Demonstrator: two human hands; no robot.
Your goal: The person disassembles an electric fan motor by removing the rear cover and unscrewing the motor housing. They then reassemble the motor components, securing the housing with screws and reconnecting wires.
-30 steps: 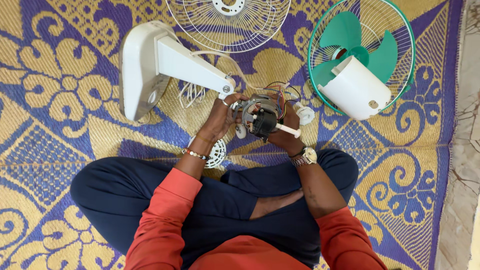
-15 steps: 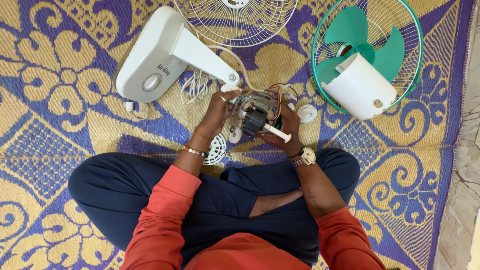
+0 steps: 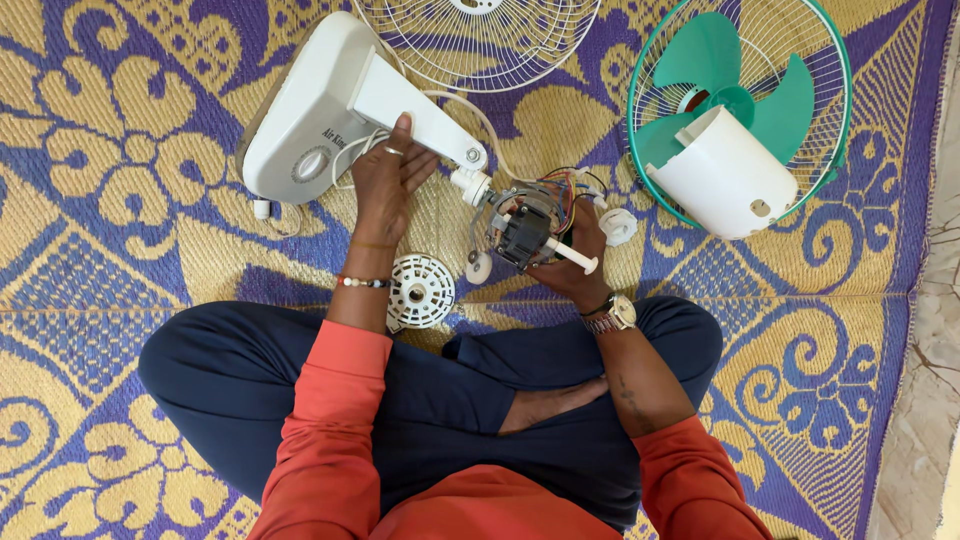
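I sit cross-legged on a patterned mat. My right hand [image 3: 575, 262] grips a bare fan motor [image 3: 528, 228] with coloured wires and a white shaft sticking out toward me. The motor is joined to the neck of a white fan stand [image 3: 330, 115] that lies tilted on the mat. My left hand [image 3: 388, 182] rests flat, fingers spread, on the stand's neck just below its round base. A white round vented motor cover [image 3: 421, 291] lies on the mat by my left wrist.
A white wire fan guard [image 3: 478, 40] lies at the top. At the upper right, a green-rimmed guard [image 3: 838, 120] holds green blades [image 3: 735, 85] and a white motor housing [image 3: 725, 175]. A small white cap [image 3: 618, 226] lies beside the motor. A bare floor edge [image 3: 935, 300] runs at right.
My left hand has let go of the motor and moved up-left onto the stand's neck. The stand has swung lower and flatter on the mat. My right hand still holds the motor.
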